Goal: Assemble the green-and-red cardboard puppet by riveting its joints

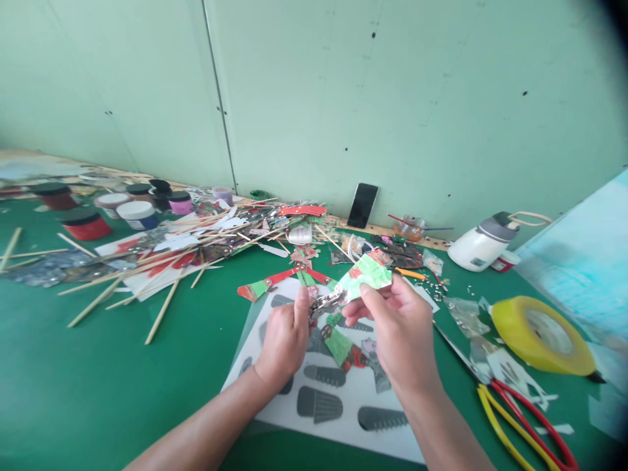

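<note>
Over a white printed sheet (338, 418) on the green table (98, 386), both my hands hold a small painted cut-out figure. My left hand (284, 337) is closed, its thumb and fingers pinching the figure's dark, silvery end (326, 303). My right hand (397, 327) is closed on the green and white painted piece (367, 273) at the top. More green and red parts of the figure (343, 347) hang down between the hands, just above the sheet.
Wooden sticks (161, 271) and cut paper pieces lie scattered at the left and centre. Paint jars (88, 224) stand at the back left. A phone (363, 205) leans on the wall. A white bottle (483, 243), yellow tape roll (542, 333) and red-yellow scissors (520, 418) lie right.
</note>
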`<state>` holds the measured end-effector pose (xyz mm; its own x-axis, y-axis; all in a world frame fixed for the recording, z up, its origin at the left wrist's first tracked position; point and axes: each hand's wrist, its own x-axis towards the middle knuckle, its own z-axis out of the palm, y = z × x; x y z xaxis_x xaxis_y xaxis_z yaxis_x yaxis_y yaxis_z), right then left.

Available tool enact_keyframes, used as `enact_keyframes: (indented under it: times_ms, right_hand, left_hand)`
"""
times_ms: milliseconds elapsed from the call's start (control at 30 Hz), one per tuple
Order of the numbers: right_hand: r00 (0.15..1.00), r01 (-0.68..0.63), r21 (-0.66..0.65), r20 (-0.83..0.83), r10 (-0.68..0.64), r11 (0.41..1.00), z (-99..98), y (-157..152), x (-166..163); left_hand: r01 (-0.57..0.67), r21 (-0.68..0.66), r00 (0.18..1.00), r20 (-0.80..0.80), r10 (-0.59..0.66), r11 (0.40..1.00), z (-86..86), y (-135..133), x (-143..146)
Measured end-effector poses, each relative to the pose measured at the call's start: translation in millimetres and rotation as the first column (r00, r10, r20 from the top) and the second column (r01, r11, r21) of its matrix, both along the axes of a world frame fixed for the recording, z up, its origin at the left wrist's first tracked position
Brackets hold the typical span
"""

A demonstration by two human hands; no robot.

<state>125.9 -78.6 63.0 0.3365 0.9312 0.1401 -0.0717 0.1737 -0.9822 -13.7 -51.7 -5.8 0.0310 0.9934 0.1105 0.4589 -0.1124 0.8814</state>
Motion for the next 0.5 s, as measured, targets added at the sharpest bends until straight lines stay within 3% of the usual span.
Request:
enact_keyframes:
  times_ms: [500]
  right_hand:
    - [1.0, 0.005, 0.011, 0.008, -0.005, 1.0, -4.4, 1.7, 2.4]
  left_hand:
    - [-0.007, -0.034, 1.0, -0.026, 0.006, 0.999, 3.5, 0.8, 0.8]
